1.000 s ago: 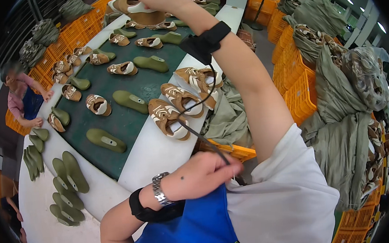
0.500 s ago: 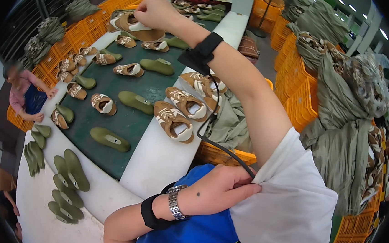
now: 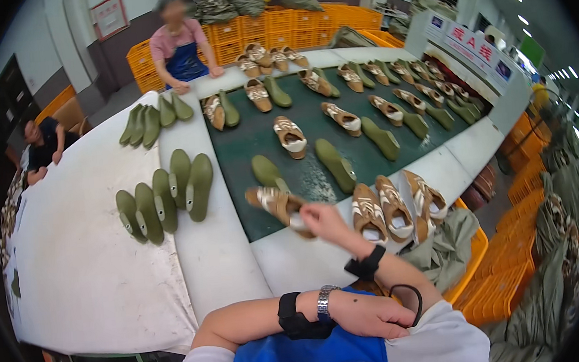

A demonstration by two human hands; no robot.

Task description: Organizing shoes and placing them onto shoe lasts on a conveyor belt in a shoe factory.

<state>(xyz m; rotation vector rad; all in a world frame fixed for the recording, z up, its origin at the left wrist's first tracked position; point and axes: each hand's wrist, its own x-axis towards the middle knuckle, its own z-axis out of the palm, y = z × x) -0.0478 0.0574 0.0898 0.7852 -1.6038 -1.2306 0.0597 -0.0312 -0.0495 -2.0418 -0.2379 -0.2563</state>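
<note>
A brown sneaker with white stripes (image 3: 272, 201) is held by its heel in my right hand (image 3: 325, 222), slightly blurred, over the near edge of the green belt (image 3: 252, 228). Its toe points left, by a green shoe last (image 3: 268, 172). My left hand (image 3: 371, 314), with a metal watch (image 3: 324, 303) on its wrist, lies across my body at the right elbow. Its fingers are closed where a black cable (image 3: 418, 300) runs into them, beside the white sleeve; the fingertips are partly hidden. Several brown sneakers (image 3: 394, 210) stand on the white ledge right of my right hand.
Green lasts (image 3: 161, 198) lie in a group on the white table (image 3: 93, 278) at left. Sneakers and lasts (image 3: 381, 136) line the belt. A person in pink (image 3: 180, 46) stands across; another (image 3: 48, 142) sits far left. Orange crates (image 3: 513, 258) flank my right.
The view has swung left. My right hand, with the sneaker in it, has come from the far side of the belt back to the near edge. My left hand stays closed near the sleeve.
</note>
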